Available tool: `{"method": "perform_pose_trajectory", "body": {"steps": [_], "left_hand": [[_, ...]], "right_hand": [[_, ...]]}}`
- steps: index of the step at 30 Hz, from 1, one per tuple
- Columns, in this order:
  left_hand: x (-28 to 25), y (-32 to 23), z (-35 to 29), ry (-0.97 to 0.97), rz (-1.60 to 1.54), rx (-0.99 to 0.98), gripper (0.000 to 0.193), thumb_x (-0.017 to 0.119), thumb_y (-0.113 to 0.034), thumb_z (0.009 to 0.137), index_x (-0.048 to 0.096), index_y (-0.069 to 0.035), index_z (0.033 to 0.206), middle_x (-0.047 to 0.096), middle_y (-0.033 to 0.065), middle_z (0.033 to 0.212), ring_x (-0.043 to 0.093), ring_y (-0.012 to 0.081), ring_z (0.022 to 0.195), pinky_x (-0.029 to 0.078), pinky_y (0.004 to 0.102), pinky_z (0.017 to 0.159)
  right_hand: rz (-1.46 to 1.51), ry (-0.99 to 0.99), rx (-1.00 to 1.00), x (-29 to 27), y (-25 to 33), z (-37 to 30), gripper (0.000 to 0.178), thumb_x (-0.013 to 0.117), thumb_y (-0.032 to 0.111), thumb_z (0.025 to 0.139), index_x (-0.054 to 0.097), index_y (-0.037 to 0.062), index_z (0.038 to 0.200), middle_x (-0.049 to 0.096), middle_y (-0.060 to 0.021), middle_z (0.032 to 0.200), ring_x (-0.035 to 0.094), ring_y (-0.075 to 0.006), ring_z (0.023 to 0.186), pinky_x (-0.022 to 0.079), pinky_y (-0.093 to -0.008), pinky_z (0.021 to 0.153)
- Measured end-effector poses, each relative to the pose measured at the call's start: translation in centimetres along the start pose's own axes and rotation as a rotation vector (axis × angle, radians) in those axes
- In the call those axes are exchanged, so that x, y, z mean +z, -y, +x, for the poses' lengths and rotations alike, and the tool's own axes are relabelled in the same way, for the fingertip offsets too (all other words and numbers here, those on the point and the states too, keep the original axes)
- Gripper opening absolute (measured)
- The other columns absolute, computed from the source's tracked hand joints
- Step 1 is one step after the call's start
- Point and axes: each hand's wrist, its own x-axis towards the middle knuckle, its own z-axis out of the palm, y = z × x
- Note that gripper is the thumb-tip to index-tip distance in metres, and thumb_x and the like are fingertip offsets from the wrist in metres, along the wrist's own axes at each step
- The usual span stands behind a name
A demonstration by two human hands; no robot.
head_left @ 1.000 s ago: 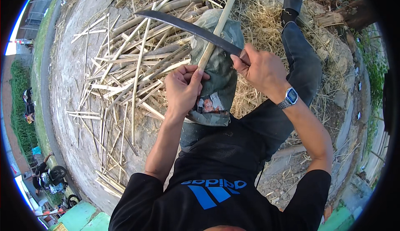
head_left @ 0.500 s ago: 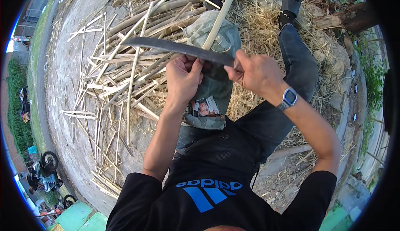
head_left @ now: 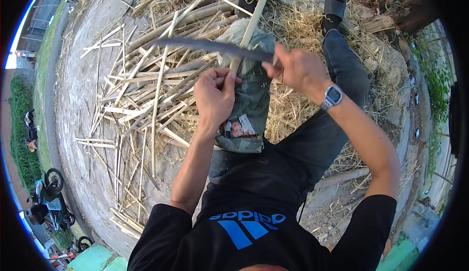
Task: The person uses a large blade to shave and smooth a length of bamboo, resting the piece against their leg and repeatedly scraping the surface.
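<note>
My left hand (head_left: pixel 214 95) pinches the near end of a long, pale bamboo strip (head_left: pixel 254 24) between thumb and fingers. The strip slants up and away past my covered leg. In my right hand (head_left: pixel 302 75) is the handle of a long, dark, curved machete (head_left: pixel 195 44). Its blade, smeared by motion, points left and crosses over the strip just beyond my left fingertips. Whether the edge touches the strip I cannot tell. A worn grey-green cloth (head_left: pixel 249 107) with a torn, red and white patch drapes over my left leg, beneath both hands.
Split bamboo strips and poles (head_left: pixel 161 83) lie in a loose heap to the left. Curly shavings (head_left: pixel 298 26) cover the ground between my legs. A tree stump (head_left: pixel 415 14) stands at the far right. A motorcycle (head_left: pixel 51 200) is at the left edge.
The machete and my right hand have moved a little away from me along the strip. More of the strip's near end now shows above my left fingers, which stay pinched.
</note>
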Motion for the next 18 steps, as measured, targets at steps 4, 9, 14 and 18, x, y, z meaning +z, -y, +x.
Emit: {"method": "perform_pose_trajectory", "body": {"steps": [4,9,14,18], "left_hand": [[0.1,-1.6,-0.1,0.051,-0.050,-0.066,0.019,0.068,-0.009,0.100,0.065,0.009,0.104,0.075,0.0087,0.082,0.052,0.0033,0.055,0.040,0.0195,0.049],[-0.8,-0.3,-0.7,0.043,-0.027,-0.075,0.013,0.067,-0.005,0.098,0.068,0.009,0.098,0.078,0.0095,0.083,0.068,0.0070,0.072,0.050,0.0231,0.064],[-1.0,-1.7,-2.7,0.099,-0.019,-0.059,0.011,0.066,-0.004,0.099,0.066,0.007,0.099,0.074,0.0050,0.079,0.051,0.0018,0.056,0.039,0.0198,0.052],[-2.0,-0.4,-3.0,0.077,0.014,-0.074,0.011,0.066,-0.003,0.099,0.065,0.008,0.100,0.075,0.0068,0.082,0.052,0.0014,0.058,0.039,0.0200,0.052]], "right_hand": [[-0.036,-0.080,0.228,-1.7,-1.8,2.0,0.052,0.055,0.058,0.102,0.059,0.0080,0.086,0.063,-0.0107,0.058,0.067,-0.0345,0.055,0.054,-0.0453,0.052],[0.059,0.043,0.075,0.6,1.7,-1.4,0.050,0.058,0.056,0.101,0.059,0.0087,0.084,0.063,-0.0124,0.056,0.067,-0.0338,0.053,0.053,-0.0459,0.050],[-0.131,-0.076,0.269,-0.8,-7.0,1.7,0.052,0.057,0.056,0.102,0.056,0.0089,0.081,0.062,-0.0111,0.056,0.064,-0.0338,0.050,0.051,-0.0455,0.048],[-0.008,-0.044,0.212,-0.3,-1.1,0.4,0.056,0.053,0.061,0.102,0.057,0.0092,0.081,0.057,-0.0107,0.052,0.063,-0.0337,0.048,0.049,-0.0447,0.047]]}}
